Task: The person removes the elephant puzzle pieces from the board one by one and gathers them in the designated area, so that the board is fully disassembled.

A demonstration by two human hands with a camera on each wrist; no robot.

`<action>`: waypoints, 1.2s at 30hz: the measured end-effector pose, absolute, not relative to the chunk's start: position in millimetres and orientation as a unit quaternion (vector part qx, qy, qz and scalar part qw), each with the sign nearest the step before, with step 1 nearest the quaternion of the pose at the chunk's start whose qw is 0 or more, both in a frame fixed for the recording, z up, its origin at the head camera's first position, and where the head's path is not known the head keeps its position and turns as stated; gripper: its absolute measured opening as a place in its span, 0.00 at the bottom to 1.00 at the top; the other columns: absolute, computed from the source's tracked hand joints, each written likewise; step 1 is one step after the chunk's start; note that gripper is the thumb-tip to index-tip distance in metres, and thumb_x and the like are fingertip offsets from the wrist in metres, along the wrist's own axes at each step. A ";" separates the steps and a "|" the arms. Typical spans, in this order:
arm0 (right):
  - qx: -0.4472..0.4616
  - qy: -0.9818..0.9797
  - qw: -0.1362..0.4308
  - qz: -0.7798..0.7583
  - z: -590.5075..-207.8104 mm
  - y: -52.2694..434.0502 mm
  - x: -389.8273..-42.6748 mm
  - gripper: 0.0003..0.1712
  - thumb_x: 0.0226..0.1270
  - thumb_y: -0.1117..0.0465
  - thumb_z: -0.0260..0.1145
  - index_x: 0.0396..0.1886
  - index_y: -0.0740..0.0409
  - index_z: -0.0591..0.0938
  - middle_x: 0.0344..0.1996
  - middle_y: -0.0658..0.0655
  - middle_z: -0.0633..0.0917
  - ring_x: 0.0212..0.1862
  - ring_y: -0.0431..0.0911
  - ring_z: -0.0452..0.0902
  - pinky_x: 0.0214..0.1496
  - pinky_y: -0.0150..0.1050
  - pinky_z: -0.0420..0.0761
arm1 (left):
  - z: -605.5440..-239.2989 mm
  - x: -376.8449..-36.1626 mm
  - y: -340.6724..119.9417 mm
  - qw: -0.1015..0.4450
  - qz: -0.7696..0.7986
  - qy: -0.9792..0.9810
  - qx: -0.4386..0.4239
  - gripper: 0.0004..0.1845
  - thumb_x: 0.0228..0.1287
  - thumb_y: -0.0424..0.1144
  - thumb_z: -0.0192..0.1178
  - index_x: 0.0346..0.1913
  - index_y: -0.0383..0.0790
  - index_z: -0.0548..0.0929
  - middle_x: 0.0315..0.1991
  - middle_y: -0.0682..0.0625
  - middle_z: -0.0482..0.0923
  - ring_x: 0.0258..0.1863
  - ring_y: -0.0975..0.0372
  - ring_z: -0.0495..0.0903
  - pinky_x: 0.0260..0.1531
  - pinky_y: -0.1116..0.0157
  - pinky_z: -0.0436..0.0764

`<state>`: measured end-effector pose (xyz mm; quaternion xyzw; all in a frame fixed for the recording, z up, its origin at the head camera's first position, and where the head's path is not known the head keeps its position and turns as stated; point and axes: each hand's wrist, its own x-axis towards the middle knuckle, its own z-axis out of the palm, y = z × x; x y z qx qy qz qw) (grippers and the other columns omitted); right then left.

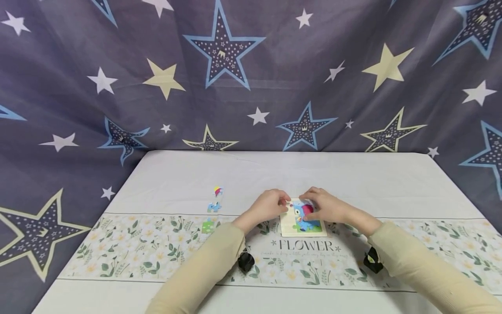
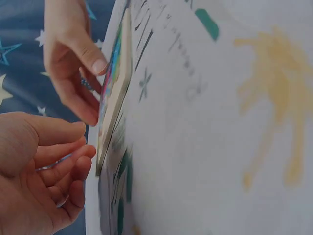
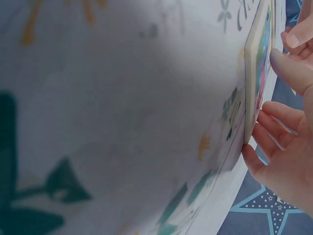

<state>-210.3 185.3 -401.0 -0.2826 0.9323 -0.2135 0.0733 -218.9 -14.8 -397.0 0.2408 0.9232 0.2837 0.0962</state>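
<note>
Loosely curled, my left hand [image 1: 269, 206] holds nothing beside the puzzle board [image 1: 288, 221]. My right hand [image 1: 327, 206], fingers spread, touches it. Three loose pieces [image 1: 208, 226] lie on the counter [image 1: 176, 174].

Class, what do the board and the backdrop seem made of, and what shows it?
Board: probably wood, matt-looking; its bare edge is pale and thick, though coated card is possible.
Backdrop: likely printed cloth, dull-finished, given its soft folds.
</note>
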 end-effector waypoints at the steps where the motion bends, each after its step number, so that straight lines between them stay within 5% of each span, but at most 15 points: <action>1: -0.283 0.932 0.072 -0.213 -401.0 185.7 -210.2 0.36 0.44 0.45 0.66 0.52 0.60 0.71 0.46 0.55 0.71 0.48 0.48 0.65 0.48 0.46 0.66 | -397.8 -219.3 -11.9 0.095 0.280 0.926 0.236 0.13 0.49 0.37 0.58 0.42 0.43 0.78 0.28 0.57 0.74 0.27 0.68 0.70 0.31 0.71 0.69; 9: -0.283 0.931 0.069 -0.221 -401.4 186.8 -210.5 0.33 0.44 0.49 0.67 0.50 0.62 0.72 0.46 0.56 0.71 0.49 0.49 0.65 0.49 0.45 0.66 | -399.6 -218.2 2.2 0.076 0.249 0.944 0.201 0.07 0.49 0.40 0.60 0.33 0.44 0.78 0.24 0.56 0.69 0.24 0.66 0.67 0.24 0.72 0.65; 25: -0.284 0.930 0.065 -0.224 -402.4 185.9 -213.6 0.32 0.42 0.53 0.69 0.48 0.63 0.74 0.39 0.54 0.72 0.34 0.43 0.63 0.35 0.35 0.66 | -401.9 -219.7 7.3 0.062 0.223 0.951 0.207 0.05 0.47 0.40 0.61 0.28 0.44 0.78 0.24 0.56 0.67 0.24 0.66 0.67 0.24 0.72 0.65; 36: -0.266 0.935 0.078 -0.220 -398.9 182.2 -212.3 0.32 0.42 0.54 0.69 0.48 0.63 0.74 0.38 0.53 0.72 0.35 0.44 0.63 0.36 0.35 0.65 | -401.5 -218.8 7.5 0.068 0.244 0.949 0.190 0.02 0.48 0.38 0.60 0.25 0.45 0.77 0.24 0.56 0.67 0.24 0.66 0.67 0.24 0.72 0.65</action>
